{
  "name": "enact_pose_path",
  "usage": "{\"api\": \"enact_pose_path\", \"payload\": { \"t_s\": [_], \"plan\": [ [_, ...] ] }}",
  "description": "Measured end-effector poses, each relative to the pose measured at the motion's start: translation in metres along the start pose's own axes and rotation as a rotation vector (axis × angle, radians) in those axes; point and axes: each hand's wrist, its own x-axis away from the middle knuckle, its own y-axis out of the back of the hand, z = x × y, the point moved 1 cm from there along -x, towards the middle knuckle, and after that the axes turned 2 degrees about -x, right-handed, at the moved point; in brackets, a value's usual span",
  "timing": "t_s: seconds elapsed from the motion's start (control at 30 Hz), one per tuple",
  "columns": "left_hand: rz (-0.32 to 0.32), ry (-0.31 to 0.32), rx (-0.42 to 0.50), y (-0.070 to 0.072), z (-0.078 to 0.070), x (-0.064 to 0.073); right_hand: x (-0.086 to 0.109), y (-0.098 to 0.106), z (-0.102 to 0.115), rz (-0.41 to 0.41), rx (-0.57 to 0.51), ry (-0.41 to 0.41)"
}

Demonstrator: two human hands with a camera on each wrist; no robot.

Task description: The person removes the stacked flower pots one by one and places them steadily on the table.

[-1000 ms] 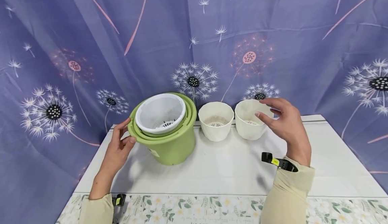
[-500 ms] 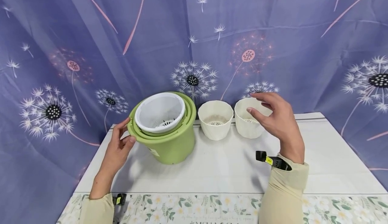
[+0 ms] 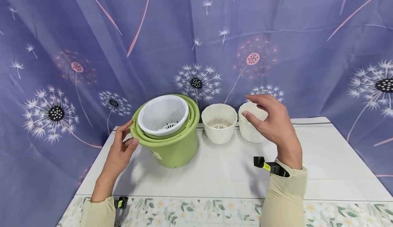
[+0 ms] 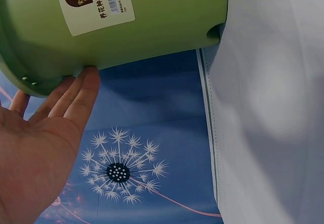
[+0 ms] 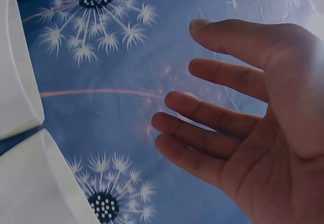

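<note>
Your extended left hand [image 3: 121,151] touches the green pot [image 3: 179,151]; only the right wrist view shows white pots [image 5: 17,67] clear of your spread right hand [image 5: 255,120].

High head view, close wrist views, hands [image 3: 273,122] in common

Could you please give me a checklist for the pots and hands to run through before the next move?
1. Left hand at the green pot: ok, fingers touch its rim.
2. Firmness of that contact: cannot tell.
3. White pot nested inside the green pot: ok.
4. Right hand free: ok, fingers apart and holding nothing.
5. Both cream pots upright on the table: ok, the left cream pot and right cream pot stand side by side.
6. Inside of the right cream pot fully visible from the head view: not ok, the right hand covers part.
</note>
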Motion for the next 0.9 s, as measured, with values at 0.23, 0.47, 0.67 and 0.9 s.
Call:
{"api": "enact_pose_path", "payload": {
  "t_s": [0.23,0.47,0.67,0.9],
  "plan": [
    [-0.005,-0.002,-0.002,0.001,-0.001,-0.001,-0.006,-0.013,0.013,0.023,0.03,0.05],
    [-0.003,0.002,0.024,-0.001,0.001,-0.002,-0.009,-0.021,0.028,0.043,0.014,0.101],
    [0.002,0.008,0.031,-0.002,0.0,-0.001,-0.009,-0.027,0.034,0.052,-0.007,0.129],
    [-0.003,0.01,0.009,0.0,-0.002,-0.001,-0.01,-0.035,0.044,0.058,-0.035,0.141]
  ]
}}
